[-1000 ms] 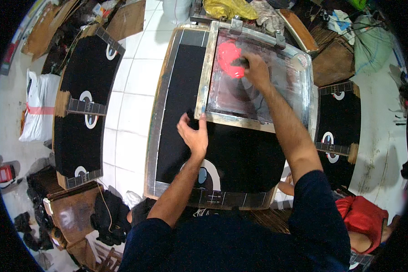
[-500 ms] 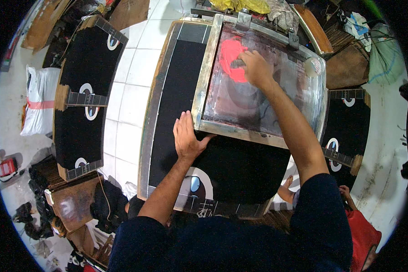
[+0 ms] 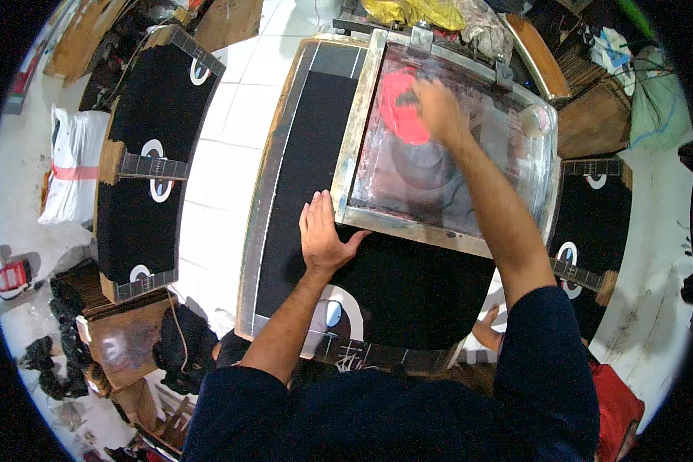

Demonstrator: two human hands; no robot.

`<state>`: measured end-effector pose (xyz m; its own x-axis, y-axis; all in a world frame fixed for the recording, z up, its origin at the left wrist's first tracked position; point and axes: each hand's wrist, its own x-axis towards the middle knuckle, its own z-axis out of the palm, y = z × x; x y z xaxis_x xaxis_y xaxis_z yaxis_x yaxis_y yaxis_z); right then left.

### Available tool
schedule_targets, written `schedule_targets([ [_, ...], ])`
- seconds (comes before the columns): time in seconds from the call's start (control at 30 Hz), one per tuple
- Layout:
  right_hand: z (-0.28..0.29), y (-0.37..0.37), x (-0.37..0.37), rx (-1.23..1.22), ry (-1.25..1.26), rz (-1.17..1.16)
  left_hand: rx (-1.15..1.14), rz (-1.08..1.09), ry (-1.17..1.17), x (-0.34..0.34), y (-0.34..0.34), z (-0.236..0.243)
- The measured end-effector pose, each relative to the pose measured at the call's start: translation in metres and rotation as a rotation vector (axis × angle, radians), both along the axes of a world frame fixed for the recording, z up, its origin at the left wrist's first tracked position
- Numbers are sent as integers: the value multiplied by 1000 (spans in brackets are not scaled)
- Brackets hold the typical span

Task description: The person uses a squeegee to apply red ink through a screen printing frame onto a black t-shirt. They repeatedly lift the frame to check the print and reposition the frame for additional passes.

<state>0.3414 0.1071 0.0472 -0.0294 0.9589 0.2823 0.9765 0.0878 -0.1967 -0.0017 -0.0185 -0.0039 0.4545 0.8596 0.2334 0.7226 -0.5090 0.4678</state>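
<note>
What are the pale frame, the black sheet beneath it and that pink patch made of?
Frame: seemingly worn wood, perhaps metal; pale, scuffed, stained. Black sheet: probably fabric, matt, showing no shine. Pink patch: likely ink or paint, opaque, with smeared, uneven edges.

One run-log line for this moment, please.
Left hand: open, at near-left corner of frame | Right hand: grips dark tool, blurred, at pink ink | Ink: far-left part of screen | Black cloth: partly under frame

A white, red-banded sack (image 3: pixel 73 138) is lying at far left — a bulging pale-green sack (image 3: pixel 658 108) is sitting at upper right, a crumpled yellow sheet (image 3: pixel 423 11) lying up top.
</note>
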Motion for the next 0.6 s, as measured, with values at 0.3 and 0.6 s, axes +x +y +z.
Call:
schedule_targets([
  [0.3, 4, -47, -14, 38, -66, -14, -28, -54, -369, 2, 11, -13],
  [0.6, 23, -35, 4, -136, 120, 57, -9, -78, -498, -2, 7, -23],
])
